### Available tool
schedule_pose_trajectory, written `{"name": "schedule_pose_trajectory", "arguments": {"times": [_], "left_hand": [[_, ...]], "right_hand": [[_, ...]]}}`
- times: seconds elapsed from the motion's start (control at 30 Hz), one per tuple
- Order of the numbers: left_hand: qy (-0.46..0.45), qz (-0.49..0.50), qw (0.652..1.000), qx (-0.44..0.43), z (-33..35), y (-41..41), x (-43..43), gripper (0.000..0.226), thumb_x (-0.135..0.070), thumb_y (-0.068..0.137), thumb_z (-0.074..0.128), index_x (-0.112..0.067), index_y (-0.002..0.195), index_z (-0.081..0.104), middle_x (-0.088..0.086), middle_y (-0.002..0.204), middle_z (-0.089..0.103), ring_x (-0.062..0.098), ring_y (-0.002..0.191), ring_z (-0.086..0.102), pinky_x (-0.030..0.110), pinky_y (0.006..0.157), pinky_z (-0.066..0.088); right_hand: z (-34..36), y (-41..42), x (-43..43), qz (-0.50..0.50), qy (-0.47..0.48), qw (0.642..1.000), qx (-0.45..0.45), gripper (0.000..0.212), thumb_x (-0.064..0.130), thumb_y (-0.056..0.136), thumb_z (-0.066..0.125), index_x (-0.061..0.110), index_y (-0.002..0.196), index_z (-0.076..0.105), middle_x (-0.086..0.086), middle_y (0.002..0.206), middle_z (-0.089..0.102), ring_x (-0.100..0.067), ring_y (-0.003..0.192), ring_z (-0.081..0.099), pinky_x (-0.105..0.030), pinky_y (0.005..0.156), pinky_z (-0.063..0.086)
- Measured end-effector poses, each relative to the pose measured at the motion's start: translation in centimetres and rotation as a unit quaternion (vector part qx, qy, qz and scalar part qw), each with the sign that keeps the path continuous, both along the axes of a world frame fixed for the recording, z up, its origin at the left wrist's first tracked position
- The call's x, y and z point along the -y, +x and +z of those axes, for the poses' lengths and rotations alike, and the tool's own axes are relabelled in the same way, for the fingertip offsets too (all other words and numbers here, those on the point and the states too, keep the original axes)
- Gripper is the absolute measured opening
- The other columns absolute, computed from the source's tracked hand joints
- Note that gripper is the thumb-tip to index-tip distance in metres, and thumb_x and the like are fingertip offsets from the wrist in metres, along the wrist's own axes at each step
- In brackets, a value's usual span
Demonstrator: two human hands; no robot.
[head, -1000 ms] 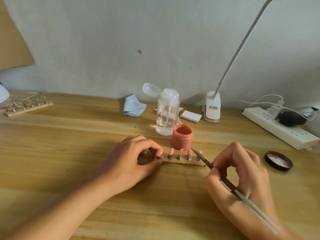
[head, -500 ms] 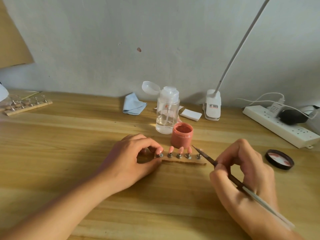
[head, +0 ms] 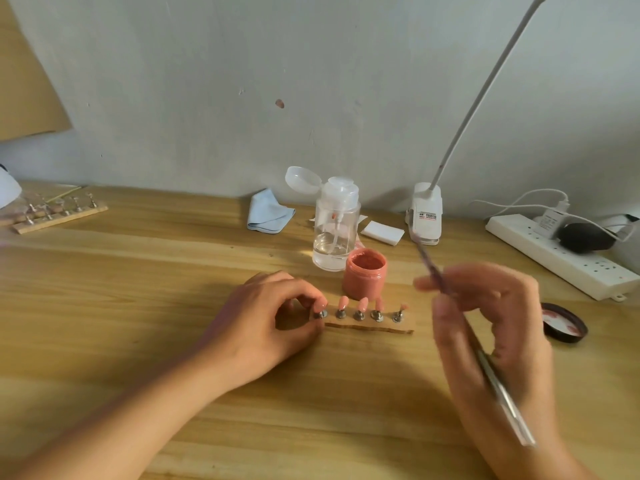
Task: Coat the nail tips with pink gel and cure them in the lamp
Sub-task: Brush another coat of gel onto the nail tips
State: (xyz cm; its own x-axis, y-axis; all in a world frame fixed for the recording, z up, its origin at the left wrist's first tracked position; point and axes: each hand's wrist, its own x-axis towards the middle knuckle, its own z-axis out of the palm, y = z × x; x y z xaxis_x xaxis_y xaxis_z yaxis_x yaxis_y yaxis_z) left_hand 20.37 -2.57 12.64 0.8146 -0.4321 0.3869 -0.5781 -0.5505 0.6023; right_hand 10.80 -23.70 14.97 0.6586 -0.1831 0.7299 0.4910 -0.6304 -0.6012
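Pale wood makes up the table, set against a grey wall, and the open pink gel jar serves as the marker. Just in front of the jar lies a wooden holder strip with five nail tips standing on metal pegs. The left hand, front-left of the jar, pinches the strip's near end, its fingertips against the first peg. The right hand, front-right of the jar, is clamped on the brush, whose bristle end is raised to the jar's right. The risks look plain: the left fingertips sit so close to the first tip that a slip could smear its uncured coat. A sweep of the right hand could also tip the lidless jar or drip gel on the table. The lid lies well to the jar's right. Motion blur hides the bristles, so whether they carry gel cannot be told. The tip farthest right of the jar is too small to judge as coated. A white shape far to the jar's left is cut off by the edge. No curing lamp can be made out.
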Motion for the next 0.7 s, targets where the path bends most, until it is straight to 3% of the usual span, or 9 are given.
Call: {"name": "schedule_pose_trajectory", "arguments": {"times": [0.07, 0.13, 0.23, 0.37, 0.47, 0.57, 0.63, 0.7], "left_hand": [[0.004, 0.0, 1.0, -0.009, 0.0, 0.1, 0.0, 0.018, -0.029, 0.08, 0.077, -0.041, 0.082, 0.064, -0.013, 0.086, 0.064, 0.007, 0.089, 0.057, 0.025, 0.082, 0.046], [-0.001, 0.004, 1.0, -0.021, 0.0, 0.2, -0.1, 0.019, -0.033, 0.079, 0.079, -0.044, 0.09, 0.068, -0.018, 0.089, 0.067, 0.004, 0.089, 0.058, 0.02, 0.079, 0.045], [-0.022, 0.021, 0.999, -0.043, 0.0, 0.1, -0.1, 0.032, -0.038, 0.076, 0.082, -0.045, 0.104, 0.069, -0.024, 0.091, 0.071, -0.004, 0.088, 0.062, 0.012, 0.077, 0.045], [-0.053, 0.019, 0.995, -0.082, 0.0, 0.0, -0.1, 0.031, -0.028, 0.076, 0.083, -0.041, 0.1, 0.069, -0.025, 0.09, 0.072, -0.005, 0.083, 0.066, 0.014, 0.077, 0.05], [-0.081, 0.026, 0.993, -0.085, 0.4, -0.4, -0.2, 0.023, -0.021, 0.08, 0.076, -0.037, 0.095, 0.07, -0.016, 0.09, 0.073, 0.003, 0.084, 0.068, 0.027, 0.08, 0.055], [-0.113, 0.067, 0.99, -0.048, 0.8, -0.5, -0.3, 0.022, -0.014, 0.083, 0.069, -0.036, 0.086, 0.067, -0.02, 0.091, 0.07, 0.004, 0.081, 0.063, 0.024, 0.074, 0.05], [-0.112, 0.073, 0.99, -0.051, 1.1, -0.6, -0.3, 0.013, -0.025, 0.078, 0.067, -0.035, 0.084, 0.065, -0.021, 0.09, 0.069, 0.002, 0.08, 0.061, 0.02, 0.073, 0.047], [-0.059, 0.062, 0.994, -0.062, 1.0, -0.7, -0.2, 0.019, -0.039, 0.07, 0.066, -0.036, 0.088, 0.064, -0.024, 0.09, 0.068, -0.001, 0.083, 0.059, 0.018, 0.074, 0.045]], "right_hand": [[0.6, 0.1, 0.2, -0.006, 0.022, 1.0, 0.004, 0.021, 0.046, 0.09, 0.053, 0.051, 0.11, 0.049, 0.015, 0.096, 0.07, -0.016, 0.089, 0.067, -0.057, 0.081, 0.049], [1.4, 0.1, 0.7, -0.024, 0.021, 0.999, 0.005, 0.014, 0.05, 0.09, 0.055, 0.045, 0.103, 0.054, 0.011, 0.082, 0.068, -0.014, 0.078, 0.066, -0.058, 0.081, 0.049], [2.6, 0.5, 1.1, -0.079, -0.084, 0.993, 0.011, 0.01, 0.036, 0.09, 0.062, 0.036, 0.1, 0.059, 0.015, 0.078, 0.064, -0.009, 0.076, 0.061, -0.049, 0.09, 0.045], [3.3, 1.3, 0.6, -0.114, -0.207, 0.971, -0.037, 0.038, 0.015, 0.085, 0.067, 0.024, 0.122, 0.06, 0.024, 0.1, 0.063, -0.01, 0.089, 0.06, -0.036, 0.095, 0.032], [4.4, 1.6, -0.1, -0.11, -0.259, 0.959, -0.032, 0.033, 0.018, 0.086, 0.068, 0.023, 0.118, 0.063, 0.026, 0.097, 0.061, -0.014, 0.094, 0.062, -0.037, 0.093, 0.032], [6.4, 2.4, 0.4, -0.139, -0.256, 0.957, 0.003, 0.019, 0.024, 0.086, 0.07, 0.022, 0.104, 0.064, 0.025, 0.084, 0.061, -0.017, 0.084, 0.062, -0.035, 0.089, 0.03], [7.6, 2.6, 1.5, -0.174, -0.244, 0.954, 0.028, 0.009, 0.025, 0.095, 0.059, 0.021, 0.103, 0.061, 0.016, 0.076, 0.069, -0.019, 0.078, 0.064, -0.032, 0.092, 0.028], [8.0, 2.1, 3.4, -0.204, -0.23, 0.951, 0.029, 0.018, 0.026, 0.1, 0.045, 0.022, 0.11, 0.06, 0.01, 0.082, 0.074, -0.017, 0.082, 0.064, -0.033, 0.099, 0.029]]}}
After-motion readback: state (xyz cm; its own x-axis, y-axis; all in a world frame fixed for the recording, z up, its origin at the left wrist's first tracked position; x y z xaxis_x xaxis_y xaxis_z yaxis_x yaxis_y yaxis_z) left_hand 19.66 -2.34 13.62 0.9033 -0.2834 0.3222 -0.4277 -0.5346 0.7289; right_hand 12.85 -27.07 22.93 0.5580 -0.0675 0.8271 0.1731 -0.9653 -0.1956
